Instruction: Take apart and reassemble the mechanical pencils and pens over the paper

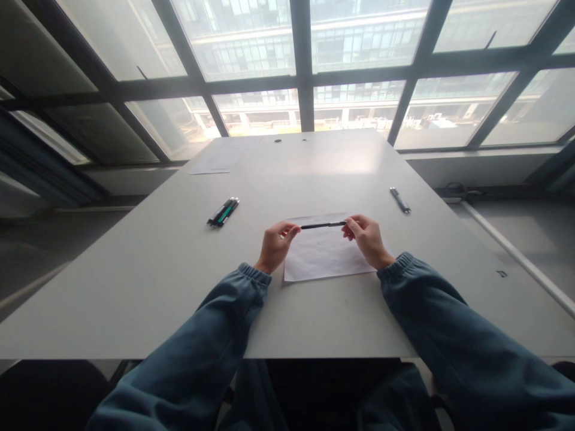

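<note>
A thin black pen (322,225) is held level between both hands, just above a white sheet of paper (321,254). My left hand (275,245) pinches the pen's left end with curled fingers. My right hand (366,238) pinches its right end the same way. Both arms wear dark blue sleeves and rest over the grey table (179,281).
A few dark pens with green bands (223,212) lie together to the left. A single pen (399,200) lies to the right. Another sheet of paper (218,160) sits at the far left of the table. Large windows stand behind the table's far edge.
</note>
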A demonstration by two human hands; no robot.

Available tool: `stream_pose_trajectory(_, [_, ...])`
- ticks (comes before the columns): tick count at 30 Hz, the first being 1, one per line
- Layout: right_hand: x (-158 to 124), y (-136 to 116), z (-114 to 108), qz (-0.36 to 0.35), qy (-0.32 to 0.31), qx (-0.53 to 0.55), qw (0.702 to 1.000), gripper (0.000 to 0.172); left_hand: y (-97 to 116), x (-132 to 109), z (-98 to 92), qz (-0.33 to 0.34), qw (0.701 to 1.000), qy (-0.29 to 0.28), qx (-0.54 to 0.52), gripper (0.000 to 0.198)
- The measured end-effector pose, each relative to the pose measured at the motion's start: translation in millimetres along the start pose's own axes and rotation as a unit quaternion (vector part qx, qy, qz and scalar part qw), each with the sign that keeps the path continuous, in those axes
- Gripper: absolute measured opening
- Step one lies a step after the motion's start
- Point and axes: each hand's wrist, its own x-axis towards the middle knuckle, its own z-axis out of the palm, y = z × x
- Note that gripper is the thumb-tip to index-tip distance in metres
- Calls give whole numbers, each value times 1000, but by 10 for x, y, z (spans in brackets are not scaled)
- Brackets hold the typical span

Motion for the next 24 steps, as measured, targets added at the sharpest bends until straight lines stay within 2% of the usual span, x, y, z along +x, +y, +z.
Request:
stream_pose_trajectory(6, [-6, 0, 16, 48, -7, 24, 999, 41, -13, -2, 9, 5, 1000, 5, 6, 29])
stream_pose_trajectory(13, [-22, 13, 7, 51, -27, 8, 998, 39, 6, -15, 19, -10, 1000, -2, -6, 21])
stream_pose_trajectory(17, [-35, -3, 4, 41, -43, -17, 998, 40, -7, -16, 30, -30, 999, -2, -22, 21])
stream_pose_trajectory(24, [-32, 7, -6, 30, -45, -30, 998, 37, -74, -10, 41, -24, 1000, -2, -12, 22])
